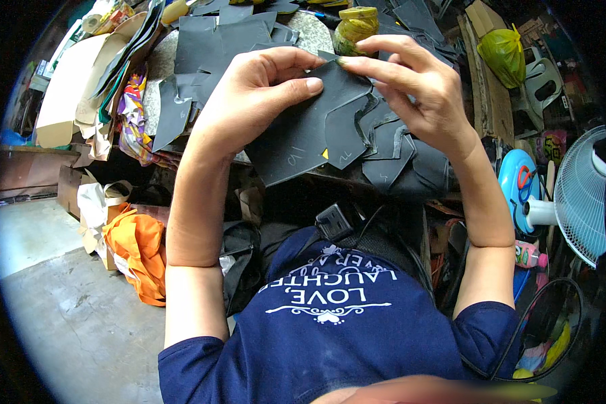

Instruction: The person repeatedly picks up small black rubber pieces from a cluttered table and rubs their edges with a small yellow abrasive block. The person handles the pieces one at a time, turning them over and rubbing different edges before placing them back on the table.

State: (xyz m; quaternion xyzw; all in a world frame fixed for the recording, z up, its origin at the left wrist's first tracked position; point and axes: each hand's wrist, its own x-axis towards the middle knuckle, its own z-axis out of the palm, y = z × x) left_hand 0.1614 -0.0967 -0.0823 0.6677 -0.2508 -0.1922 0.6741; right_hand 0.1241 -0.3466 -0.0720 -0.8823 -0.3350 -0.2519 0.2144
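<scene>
My left hand [266, 87] grips a cut piece of black sheet material [293, 138] by its upper edge, thumb on top and fingers curled behind. The piece has angular edges, a pale handwritten mark and a small yellow spot. At its upper corner, the index fingertip of my right hand [421, 87] rests on or just over the edge, with the other fingers spread apart. More black cut pieces [390, 158] with stepped outlines lie beside and under it on the right. Behind my left hand is a pile of similar black pieces [225, 44].
A yellow-green plastic-wrapped bundle [355, 30] stands just beyond my right hand. Cardboard [71, 87] and stacked sheets are at the far left. An orange cloth or bag [136, 246] sits low on the left. At right are a white fan [582, 195] and red-handled scissors [524, 176].
</scene>
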